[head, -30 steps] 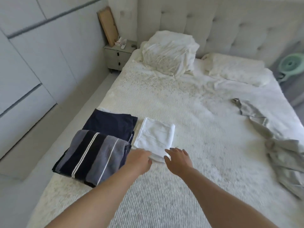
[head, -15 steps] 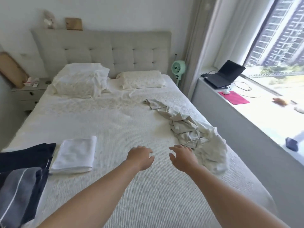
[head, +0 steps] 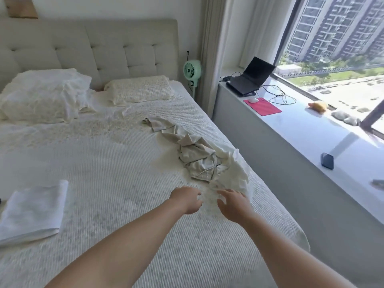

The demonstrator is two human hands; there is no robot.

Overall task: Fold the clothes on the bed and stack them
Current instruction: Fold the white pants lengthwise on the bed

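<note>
Fingers of left hand (head: 187,201) & right hand (head: 233,205) loosely curled, holding nothing, near crumpled beige garment (head: 197,156).

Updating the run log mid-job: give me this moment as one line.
step: reach for next garment | left hand: open, empty | right hand: open, empty | crumpled clothes: unfolded | white folded cloth: set down

A home bedroom is showing here: a bed (head: 116,163) with a tufted headboard (head: 108,48) and pillows (head: 137,90) is filling the view, a small green fan (head: 192,68) is standing beside it, and a laptop (head: 250,76) is sitting on the window ledge (head: 311,138) overlooking apartment towers.
</note>
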